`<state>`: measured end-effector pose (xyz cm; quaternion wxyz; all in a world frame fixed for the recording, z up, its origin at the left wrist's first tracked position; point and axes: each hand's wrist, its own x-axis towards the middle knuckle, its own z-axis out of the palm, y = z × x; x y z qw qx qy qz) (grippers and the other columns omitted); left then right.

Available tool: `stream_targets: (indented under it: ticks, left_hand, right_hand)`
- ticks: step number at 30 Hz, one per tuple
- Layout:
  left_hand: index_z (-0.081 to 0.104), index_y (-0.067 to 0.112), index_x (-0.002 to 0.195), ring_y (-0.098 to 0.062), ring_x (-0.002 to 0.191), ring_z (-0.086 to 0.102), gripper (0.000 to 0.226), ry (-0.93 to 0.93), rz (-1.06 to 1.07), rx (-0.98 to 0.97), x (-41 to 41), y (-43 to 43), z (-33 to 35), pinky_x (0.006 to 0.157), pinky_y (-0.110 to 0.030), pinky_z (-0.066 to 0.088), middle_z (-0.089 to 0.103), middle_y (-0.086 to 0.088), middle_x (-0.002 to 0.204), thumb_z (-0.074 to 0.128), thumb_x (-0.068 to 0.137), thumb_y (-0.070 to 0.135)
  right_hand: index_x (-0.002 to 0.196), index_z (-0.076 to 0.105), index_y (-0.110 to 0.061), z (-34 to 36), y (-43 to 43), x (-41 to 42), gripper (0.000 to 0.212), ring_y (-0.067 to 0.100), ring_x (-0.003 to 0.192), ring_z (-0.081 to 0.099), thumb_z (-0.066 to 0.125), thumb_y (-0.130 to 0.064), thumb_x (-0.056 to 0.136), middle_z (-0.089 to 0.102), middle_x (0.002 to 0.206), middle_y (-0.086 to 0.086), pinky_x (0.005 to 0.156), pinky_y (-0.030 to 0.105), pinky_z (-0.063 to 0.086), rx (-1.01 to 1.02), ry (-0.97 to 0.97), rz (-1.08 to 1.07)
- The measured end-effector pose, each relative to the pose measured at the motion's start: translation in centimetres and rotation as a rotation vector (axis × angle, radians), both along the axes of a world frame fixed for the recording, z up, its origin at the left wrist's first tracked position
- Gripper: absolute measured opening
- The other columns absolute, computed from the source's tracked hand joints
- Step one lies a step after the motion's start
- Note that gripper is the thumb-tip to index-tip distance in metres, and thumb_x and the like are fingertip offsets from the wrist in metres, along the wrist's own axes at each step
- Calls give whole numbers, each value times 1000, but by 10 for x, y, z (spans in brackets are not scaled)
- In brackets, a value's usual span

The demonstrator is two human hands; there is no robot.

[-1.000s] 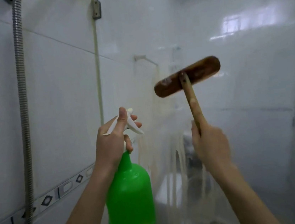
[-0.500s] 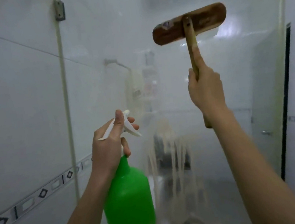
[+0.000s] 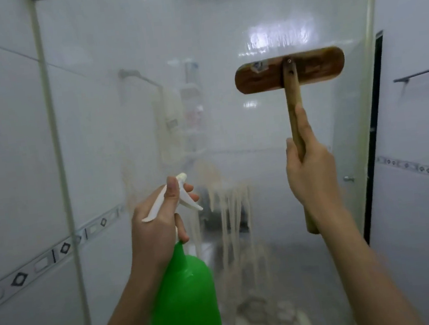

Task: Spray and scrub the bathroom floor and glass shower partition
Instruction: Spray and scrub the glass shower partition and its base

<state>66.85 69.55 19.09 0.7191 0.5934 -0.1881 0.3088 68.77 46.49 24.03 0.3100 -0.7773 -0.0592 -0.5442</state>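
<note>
Scrubbing | my right hand (image 3: 310,169) curls round the brown wooden scrub brush (image 3: 290,73), its head high right on the clear glass shower partition (image 3: 232,138) | my left hand (image 3: 158,223) grips the green plastic spray bottle (image 3: 187,300), near left | best: press flat, overlap strokes.

Your spray bottle (image 3: 184,301) is bright green with a white trigger head (image 3: 157,209). Your brush (image 3: 259,77) shows a dark brown back and a paler tan handle. Beige streaks (image 3: 230,209) mark the cloudy glass partition (image 3: 231,133). White wall tiles (image 3: 5,161) carry a border strip (image 3: 42,261) of black diamonds.
</note>
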Motion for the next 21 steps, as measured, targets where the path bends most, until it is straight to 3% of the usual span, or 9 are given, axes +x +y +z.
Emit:
stream_targets:
  ticks: [4,6,9,11,13,14,17,19,21]
  left_hand:
    - [75,31,85,-11,49,56,37,17,76,36,4,-7,-16,52,-18,46,79,4,86,49,96,56]
    - [77,31,79,-4,74,69,41,23,131,94,6,-10,-27,68,-14,50,79,9,85,48,98,55]
    - [78,27,73,-12,88,75,44,59,104,133,8,-15,-46,87,-27,56,79,7,83,49,99,49]
    - [78,24,73,-22,81,76,44,122,63,118,11,-18,-61,85,-42,60,77,1,78,52,97,49]
    - [76,20,75,-25,76,75,47,176,66,115,14,-20,-78,83,-47,60,76,-3,72,50,93,55]
    - [74,19,74,-24,72,74,50,196,84,111,15,-21,-87,79,-45,61,74,-5,69,49,92,58]
    - [68,13,67,-19,57,66,58,216,152,92,11,-24,-112,61,-31,53,67,-12,60,47,89,63]
    - [68,12,67,-17,55,66,57,212,177,110,10,-26,-125,57,-27,52,68,-11,61,48,89,61]
    - [73,16,71,-15,64,71,53,200,174,134,14,-24,-134,64,-28,56,73,-2,66,50,90,61]
  right_hand:
    - [148,8,-49,-139,14,-39,70,10,34,37,49,-18,99,41,44,-4,36,18,32,33,229,-20]
    - [148,9,-48,-142,15,-35,69,9,35,36,48,-18,100,39,46,-6,37,17,32,29,246,21]
    - [151,11,-41,-76,14,-16,63,17,42,39,43,-20,101,40,51,0,44,37,40,18,147,28]
    - [152,12,-41,-62,11,-8,61,17,43,39,42,-23,101,39,52,0,45,38,40,16,99,10]
    - [152,12,-40,-95,14,-15,60,11,40,38,42,-24,102,38,51,-2,40,28,37,20,135,24]
    - [151,13,-40,-125,17,-23,60,11,40,39,43,-24,102,36,49,-6,38,20,33,16,171,40]
    - [147,12,-48,-185,27,-48,58,11,37,38,40,-35,99,33,45,-10,36,20,32,35,281,69]
    - [148,14,-47,-177,29,-36,57,10,36,33,40,-35,99,34,46,-9,38,23,32,12,251,64]
    - [150,17,-42,-144,31,-20,56,9,37,33,42,-30,101,34,47,-9,38,20,31,-7,206,83]
